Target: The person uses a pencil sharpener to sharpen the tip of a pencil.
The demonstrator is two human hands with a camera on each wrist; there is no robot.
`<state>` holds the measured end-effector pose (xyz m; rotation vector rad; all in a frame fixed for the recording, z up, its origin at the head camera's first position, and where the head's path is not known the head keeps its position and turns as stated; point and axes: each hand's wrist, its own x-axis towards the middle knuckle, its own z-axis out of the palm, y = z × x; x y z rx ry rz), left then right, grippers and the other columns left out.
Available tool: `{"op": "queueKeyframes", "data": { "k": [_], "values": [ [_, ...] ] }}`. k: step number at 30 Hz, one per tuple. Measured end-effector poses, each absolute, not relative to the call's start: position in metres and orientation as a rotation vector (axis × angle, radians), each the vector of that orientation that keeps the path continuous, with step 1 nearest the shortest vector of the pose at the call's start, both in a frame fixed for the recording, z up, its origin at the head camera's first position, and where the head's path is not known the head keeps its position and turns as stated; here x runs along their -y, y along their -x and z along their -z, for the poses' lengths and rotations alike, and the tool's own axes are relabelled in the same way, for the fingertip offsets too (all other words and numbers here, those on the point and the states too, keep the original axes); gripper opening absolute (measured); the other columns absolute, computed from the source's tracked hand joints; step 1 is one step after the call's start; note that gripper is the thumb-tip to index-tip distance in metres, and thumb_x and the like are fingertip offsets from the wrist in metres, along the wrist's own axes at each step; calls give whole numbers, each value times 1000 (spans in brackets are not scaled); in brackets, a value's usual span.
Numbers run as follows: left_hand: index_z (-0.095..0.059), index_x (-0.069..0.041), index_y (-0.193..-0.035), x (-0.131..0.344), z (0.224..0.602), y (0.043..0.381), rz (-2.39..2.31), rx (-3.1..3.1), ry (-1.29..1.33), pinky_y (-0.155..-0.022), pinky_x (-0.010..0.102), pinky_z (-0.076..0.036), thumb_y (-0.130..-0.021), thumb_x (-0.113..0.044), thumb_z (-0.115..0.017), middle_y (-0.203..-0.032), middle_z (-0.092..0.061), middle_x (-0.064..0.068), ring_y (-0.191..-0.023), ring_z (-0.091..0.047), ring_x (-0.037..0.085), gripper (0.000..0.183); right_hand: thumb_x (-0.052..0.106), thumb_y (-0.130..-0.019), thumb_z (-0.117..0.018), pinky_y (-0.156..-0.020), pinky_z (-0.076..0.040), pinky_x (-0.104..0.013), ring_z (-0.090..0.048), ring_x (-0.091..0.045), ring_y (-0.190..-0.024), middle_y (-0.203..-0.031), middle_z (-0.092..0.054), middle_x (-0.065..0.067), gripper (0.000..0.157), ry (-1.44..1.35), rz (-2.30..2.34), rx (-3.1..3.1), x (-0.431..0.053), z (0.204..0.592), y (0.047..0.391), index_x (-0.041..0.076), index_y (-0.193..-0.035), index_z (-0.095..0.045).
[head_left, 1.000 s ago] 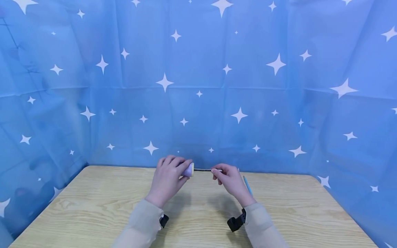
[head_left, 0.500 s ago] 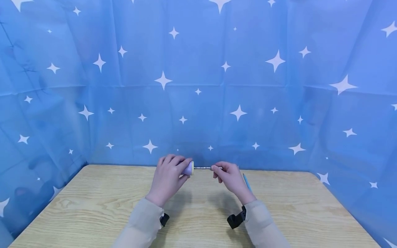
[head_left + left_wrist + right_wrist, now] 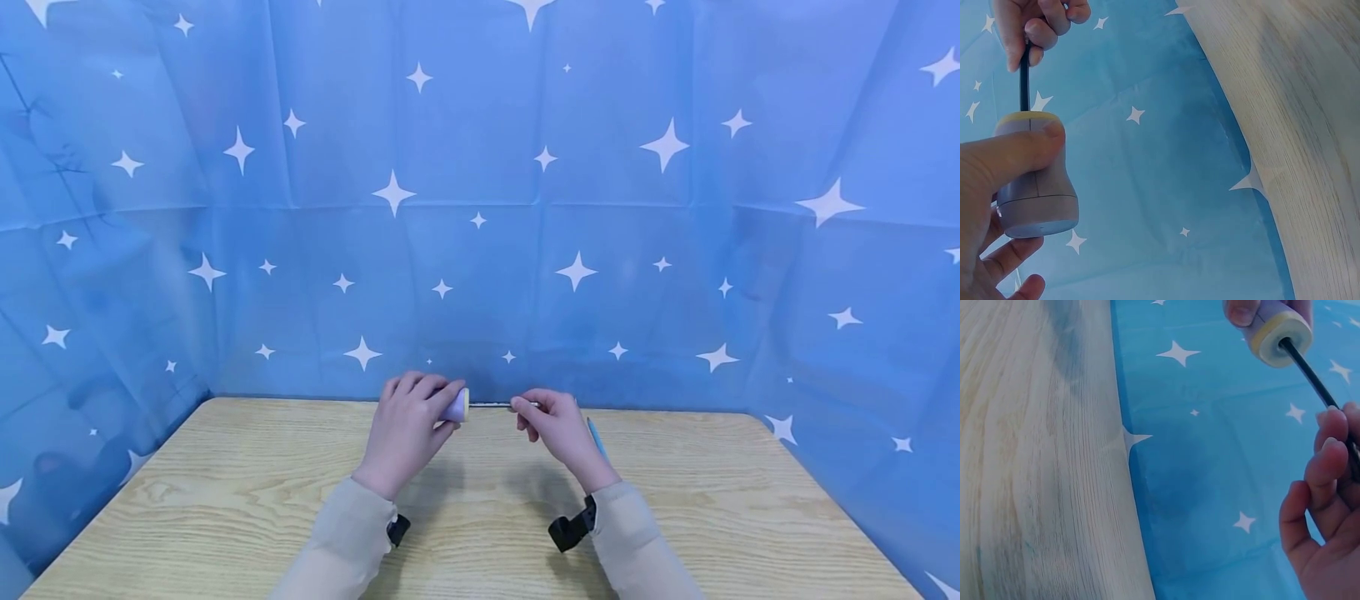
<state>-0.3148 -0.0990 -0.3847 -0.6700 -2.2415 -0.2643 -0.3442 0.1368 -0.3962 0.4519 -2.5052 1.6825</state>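
My left hand point(image 3: 405, 433) grips a small purple pencil sharpener point(image 3: 1035, 181) with a yellow collar, held level above the far part of the table. A thin dark pencil point(image 3: 1313, 378) enters the hole in the sharpener's pale end; its inserted tip is hidden. Thumb and fingers of my right hand point(image 3: 557, 429) pinch the pencil away from the sharpener. In the left wrist view, my left thumb lies across the sharpener's body. Beside my right wrist, a blue pencil point(image 3: 597, 437) lies on the table, partly covered by the hand.
The light wooden table point(image 3: 225, 500) ends just behind my hands. A blue cloth with white stars point(image 3: 480, 167) hangs around its back and sides. Each wrist carries a black camera mount point(image 3: 572, 530).
Glints along the dark pencil differ between frames, while both hands keep their hold and almost the same place. The whole head view has shifted slightly.
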Motion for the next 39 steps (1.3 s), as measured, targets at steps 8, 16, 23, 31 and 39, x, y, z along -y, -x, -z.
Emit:
{"op": "queueKeyframes", "data": {
  "k": [8,16,23,31,39],
  "values": [
    [-70,-18,-120,98,384,313,271,2247,669,-87,44,-41,-71,-24,-88,-109,-67,1,-102,-56,24,52,28,-98,-59,-52,-34,-32,-52,-29,-56,-64,-59,-7,26,-450,-1702,2511,-139,396,343,9,-83,-70],
    [-70,-19,-120,99,383,312,258,2252,670,-88,44,-41,-72,-25,-87,-109,-66,1,-104,-56,24,51,29,-97,-60,-59,-41,-35,-52,-22,-56,-70,-61,-14,26,-432,-1747,2496,-139,396,340,8,-86,-71],
    [-70,-19,-119,98,384,312,243,2245,670,-87,44,-42,-73,-25,-86,-109,-67,0,-103,-56,24,50,32,-98,-58,-63,-46,-35,-52,-21,-57,-66,-60,-8,33,-407,-1786,2470,-137,397,339,7,-80,-70],
    [-70,-22,-120,99,384,313,223,2250,652,-86,45,-41,-72,-29,-86,-110,-67,-1,-104,-56,24,51,26,-100,-54,-63,-48,-34,-54,-23,-57,-65,-59,-7,37,-440,-1761,2420,-130,402,343,4,-73,-65],
    [-69,-22,-121,103,388,317,209,2271,608,-86,46,-40,-72,-31,-86,-110,-67,0,-104,-55,24,52,23,-95,-64,-67,-50,-32,-60,-12,-76,-92,-67,4,16,-614,-1340,2376,-129,406,344,14,-105,-73]
  ]
}}
